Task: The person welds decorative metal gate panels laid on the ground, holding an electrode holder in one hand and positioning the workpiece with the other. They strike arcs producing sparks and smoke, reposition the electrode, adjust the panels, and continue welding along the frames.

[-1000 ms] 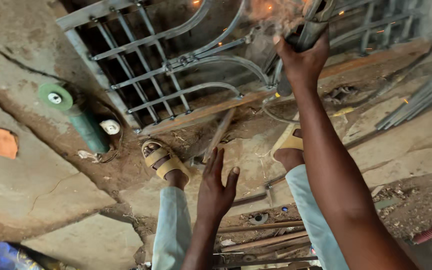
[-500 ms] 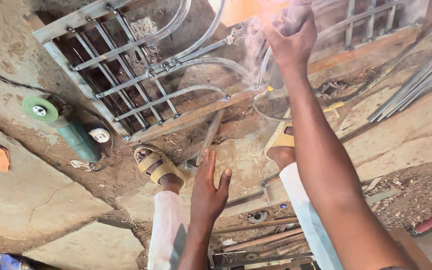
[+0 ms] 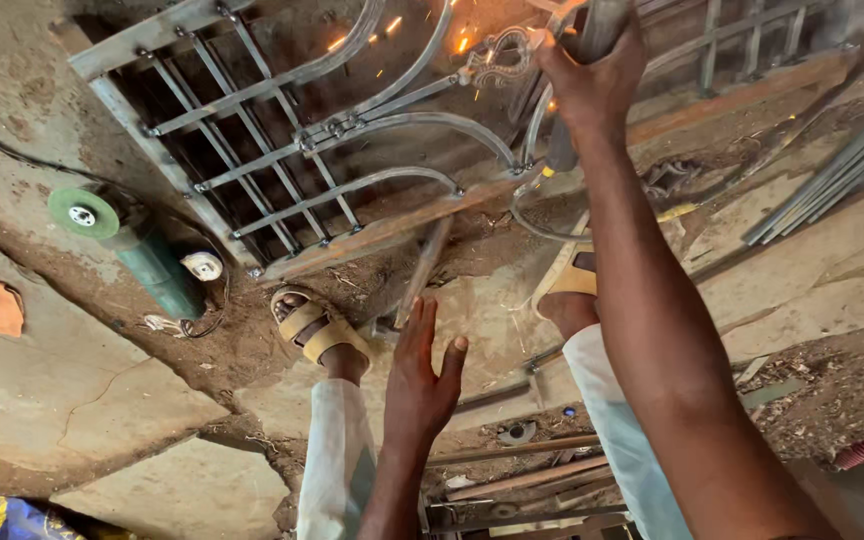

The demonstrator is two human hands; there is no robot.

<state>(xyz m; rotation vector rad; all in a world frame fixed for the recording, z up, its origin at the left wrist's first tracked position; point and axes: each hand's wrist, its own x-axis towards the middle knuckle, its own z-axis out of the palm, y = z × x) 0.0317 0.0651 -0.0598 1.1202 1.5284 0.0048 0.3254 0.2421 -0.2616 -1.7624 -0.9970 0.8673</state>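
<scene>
Right hand [image 3: 592, 85] is clamped around a welding rod holder [image 3: 592, 30] at one o'clock, held against the metal grille [image 3: 282, 150]; sparks are thrown. Left hand [image 3: 422, 375] is spread open, empty, at six o'clock for balance. Green grinder [image 3: 137, 250] is laid aside at nine o'clock.

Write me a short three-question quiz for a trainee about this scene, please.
1. True or false: the right hand grips a tool held against the metal grille, and sparks fly there.
2. What is the left hand doing? A) holding a hammer B) spread open, holding nothing C) gripping the grille
3. What lies on the ground left of the grille, beside the sandalled foot?

Key:
1. True.
2. B.
3. A green angle grinder with a green disc.
</scene>
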